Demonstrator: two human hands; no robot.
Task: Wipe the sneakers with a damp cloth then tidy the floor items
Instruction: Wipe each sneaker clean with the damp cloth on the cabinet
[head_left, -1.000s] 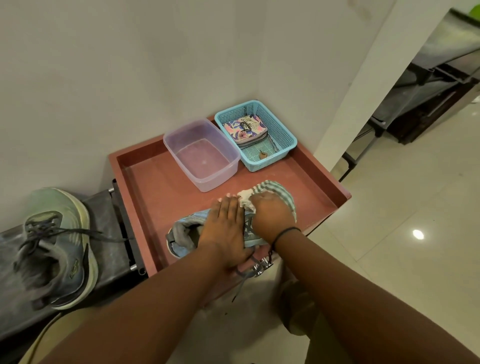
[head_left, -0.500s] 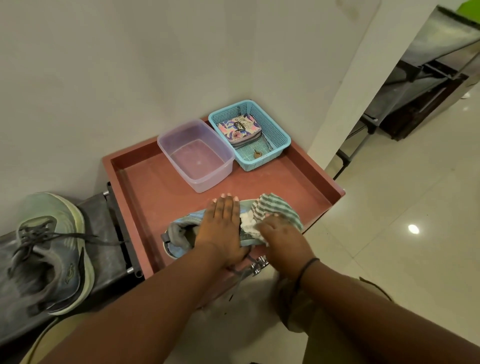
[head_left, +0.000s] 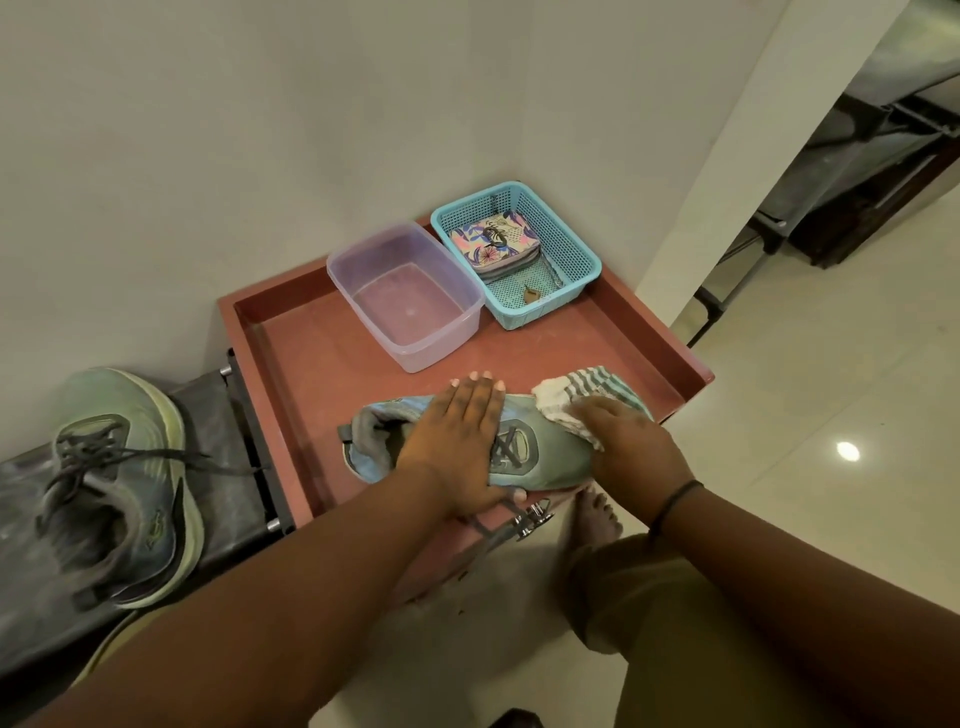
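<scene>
A person's left hand (head_left: 457, 441) lies flat across the middle of a teal sneaker (head_left: 530, 447), its fingers (head_left: 475, 389) straight and close together, reaching over the far edge of the shoe while the thumb wraps the near side by the sole. The right hand (head_left: 631, 452) bears down on a striped cloth (head_left: 582, 400) at the sneaker's toe, its fingers curled over the bunched fabric, which spills out beyond the knuckles in grey and off-white bands with a pale frayed corner. The sneaker rests on its side near the front edge of a red tabletop (head_left: 322, 374) with a raised rim, heel opening to the left of the left hand, grey laces showing between the two hands, one lace end trailing off the front edge. Its mesh upper looks dull and worn. Beyond the fingertips of the left hand stands a clear plastic tub (head_left: 410, 332), and just beside it, further right, a blue mesh basket (head_left: 576, 254) holding a floral pouch (head_left: 493, 241). Well to the left of the left hand, a second sneaker (head_left: 119, 493) sits upright on a dark, lower shelf, laces loose. A bare foot (head_left: 597, 519) shows on the pale tiled floor below the right wrist.
</scene>
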